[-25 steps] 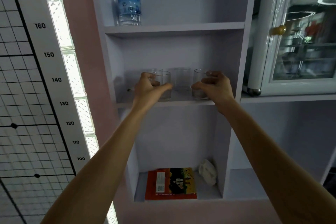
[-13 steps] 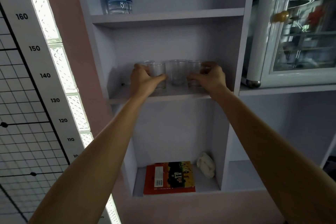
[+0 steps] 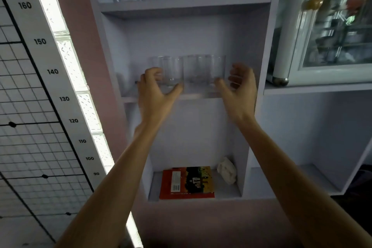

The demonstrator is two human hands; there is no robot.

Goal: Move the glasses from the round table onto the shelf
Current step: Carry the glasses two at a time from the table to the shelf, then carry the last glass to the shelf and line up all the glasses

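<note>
- A home-like room used for recording.
- Lavender shelf unit: glass-door cabinet at its right, height chart and wire grid at its left.

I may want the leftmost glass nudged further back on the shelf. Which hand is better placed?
Left. The left hand is open right in front of the leftmost glass, fingers curled beside it. The right hand is open at the row's far end, by the rightmost glass.
</note>
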